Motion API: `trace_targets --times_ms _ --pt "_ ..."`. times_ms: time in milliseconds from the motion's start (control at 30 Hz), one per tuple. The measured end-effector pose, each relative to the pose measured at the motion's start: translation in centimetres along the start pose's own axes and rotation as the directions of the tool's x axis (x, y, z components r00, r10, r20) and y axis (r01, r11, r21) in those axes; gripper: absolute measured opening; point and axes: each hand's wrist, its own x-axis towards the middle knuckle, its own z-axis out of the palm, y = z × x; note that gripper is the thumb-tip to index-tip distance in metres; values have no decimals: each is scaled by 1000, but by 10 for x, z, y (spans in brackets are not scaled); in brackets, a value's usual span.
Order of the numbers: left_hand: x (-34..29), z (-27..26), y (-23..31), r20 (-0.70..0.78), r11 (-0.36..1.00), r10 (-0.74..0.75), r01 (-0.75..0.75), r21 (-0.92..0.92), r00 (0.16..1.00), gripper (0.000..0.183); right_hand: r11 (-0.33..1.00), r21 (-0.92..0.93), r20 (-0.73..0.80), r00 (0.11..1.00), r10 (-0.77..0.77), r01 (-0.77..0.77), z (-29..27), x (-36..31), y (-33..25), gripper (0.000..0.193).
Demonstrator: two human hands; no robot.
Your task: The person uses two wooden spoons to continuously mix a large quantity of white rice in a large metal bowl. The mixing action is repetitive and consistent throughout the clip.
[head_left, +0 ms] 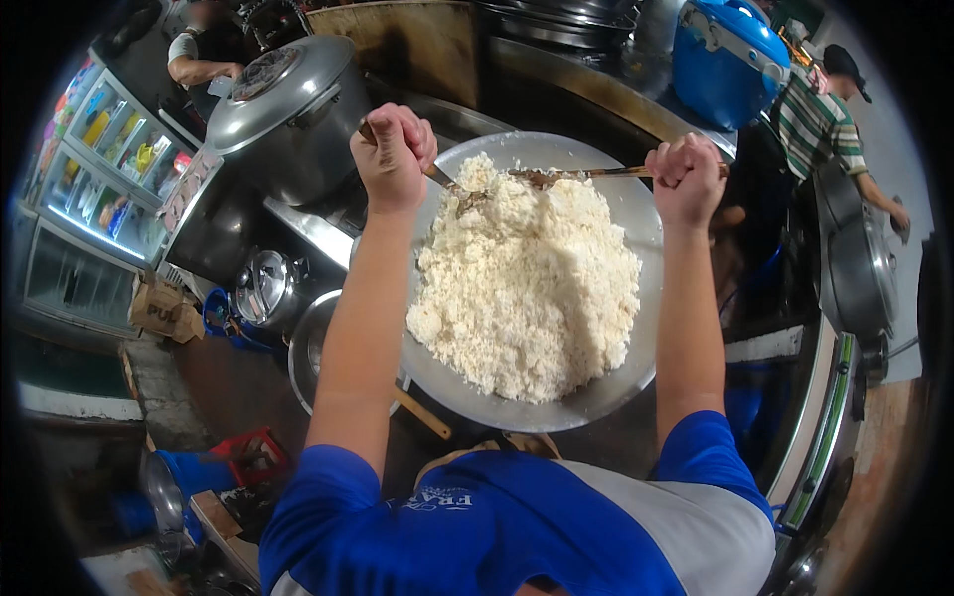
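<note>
A wide metal bowl point(467, 402) holds a big heap of white rice point(527, 298), loose and grainy. At the bowl's far left rim, my left hand point(395, 157) is closed round a wooden-handled paddle point(437, 176), whose end goes into the rice. My right hand point(688, 181), over the far right rim, grips a long wooden-handled paddle point(616, 172) lying nearly level across the far side of the heap. The two tools' ends come close together in the rice, which partly hides them, so their full shape cannot be made out.
A large lidded metal pot point(288, 124) stands beyond my left arm. A blue cooler point(730, 65) sits at the far right. Another wooden handle point(422, 412) lies by the bowl's near left side. One person point(204, 55) is at the far left, another point(820, 124) at the right.
</note>
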Motion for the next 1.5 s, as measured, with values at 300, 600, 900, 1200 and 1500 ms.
trace_targets --times_ms 300,600,900,1200,1500 --pt "-10 64 94 115 997 -39 46 -62 993 60 943 -190 380 906 -185 273 96 -50 -100 30" --pt "-60 56 16 -52 980 -191 194 52 980 52 902 -429 -1 999 -47 42 54 -99 21 28" --pt "19 77 101 -59 997 62 -60 38 996 41 919 -312 56 971 -234 240 155 -29 -62 29" --pt "9 62 48 -202 984 -91 119 133 975 51 826 -543 54 988 -147 152 108 -30 60 29" --pt "-33 -23 -83 -461 898 -49 241 369 886 49 863 -474 4 981 -194 173 94 -33 172 31"
